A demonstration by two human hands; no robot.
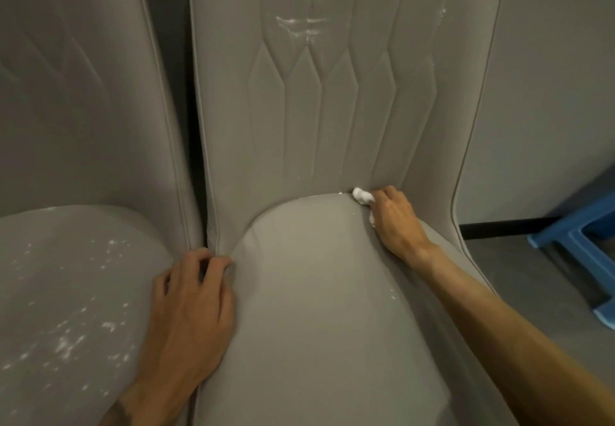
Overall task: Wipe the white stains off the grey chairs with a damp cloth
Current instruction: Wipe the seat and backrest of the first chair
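The left grey chair's seat [66, 292] is speckled with white stains [70, 342]. The left hand [189, 312] rests on the right chair's [316, 309] left seat edge, its fingers bent at the gap between the seats; whether they grip is unclear. Smears [299, 28] mark the right chair's backrest. The right hand [396, 219] has its fingers closed around a white cloth [362, 195] in the seat's back-right crease. A blue stool [579, 242] stands on the floor.

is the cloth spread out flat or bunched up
Bunched up: the cloth is a small white wad gripped in the right hand at the seat rear crease.
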